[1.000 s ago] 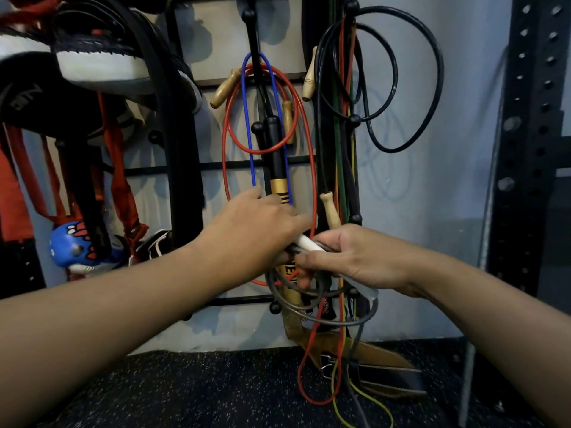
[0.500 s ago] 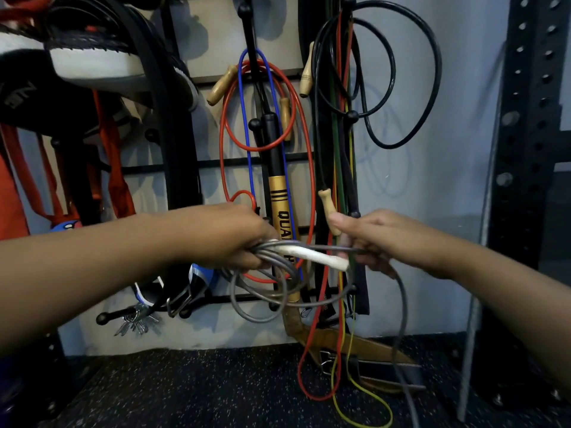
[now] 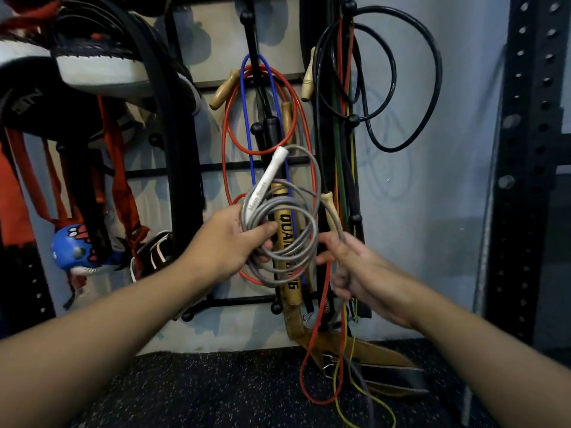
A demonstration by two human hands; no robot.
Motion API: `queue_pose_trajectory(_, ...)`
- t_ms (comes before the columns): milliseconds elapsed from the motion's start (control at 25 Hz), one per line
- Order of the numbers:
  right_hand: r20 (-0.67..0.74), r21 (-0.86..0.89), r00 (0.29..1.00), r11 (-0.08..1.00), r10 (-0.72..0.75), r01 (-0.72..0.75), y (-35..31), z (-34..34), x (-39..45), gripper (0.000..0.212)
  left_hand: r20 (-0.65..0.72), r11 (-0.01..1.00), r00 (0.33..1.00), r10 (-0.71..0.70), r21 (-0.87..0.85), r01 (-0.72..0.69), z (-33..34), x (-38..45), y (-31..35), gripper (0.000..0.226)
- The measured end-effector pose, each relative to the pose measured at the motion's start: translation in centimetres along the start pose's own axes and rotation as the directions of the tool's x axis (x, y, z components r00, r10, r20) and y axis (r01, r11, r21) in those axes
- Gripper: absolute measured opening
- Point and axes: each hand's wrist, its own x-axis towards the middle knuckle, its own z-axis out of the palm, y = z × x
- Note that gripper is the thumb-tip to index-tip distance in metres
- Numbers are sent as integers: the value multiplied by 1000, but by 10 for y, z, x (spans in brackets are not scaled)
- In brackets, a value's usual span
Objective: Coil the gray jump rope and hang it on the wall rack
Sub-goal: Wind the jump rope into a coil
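Note:
The gray jump rope (image 3: pixel 304 242) is wound into several loops in front of the wall rack (image 3: pixel 256 131). My left hand (image 3: pixel 234 242) grips the loops together with the rope's white handle (image 3: pixel 265 180), which points up and to the right. My right hand (image 3: pixel 355 270) is to the right of the coil, fingers curled around the loose gray strand that runs down past it toward the floor. The other handle is not visible.
The black peg rack holds a red rope (image 3: pixel 296 97), a blue rope (image 3: pixel 247 118), a black cable (image 3: pixel 426 88), wooden handles and a gold stick (image 3: pixel 285 242). Gloves and red straps (image 3: pixel 120 180) hang at left. A perforated steel upright (image 3: pixel 525 180) stands at right. Brown belt (image 3: pixel 355 344) on the floor.
The coil has been lifted and turned upright, the white handle swinging from horizontal to pointing up. My right hand let go of the handle end and dropped lower along the loose strand.

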Motion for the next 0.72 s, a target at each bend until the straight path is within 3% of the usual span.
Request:
queue_pose_trajectory(120, -15, 215, 998, 975, -55, 57, 4, 34, 7, 81, -126, 987, 992, -1, -162, -20, 26, -5, 5, 10)
queue_pose_trajectory(200, -97, 195, 993, 977, -67, 85, -2, 45, 7, 61, -169, 976, 986, -1, -217, -36, 37, -7, 10, 10)
queue_pose_trajectory(320, -224, 140, 971, 983, -85, 118, -14, 49, 9, 28, -187, 948, 976, -108, -314, 45, 46, -11, 9, 24)
queue_pose_trajectory(560, -344, 46, 926, 982, -156, 183, -18, 66, 21, 19, -121, 762, 931, -346, -614, 203, 59, -13, 5, 37)
queue_pose_trajectory(640, -367, 39, 920, 985, -141, 167, -17, 68, 22, 19, -148, 768, 917, -370, -604, 212, 60, -12, -3, 61)
queue_pose_trajectory(720, -342, 25, 936, 995, -78, 92, -19, 69, 21, 32, -163, 791, 911, -379, -568, 227, 58, -14, -6, 86)
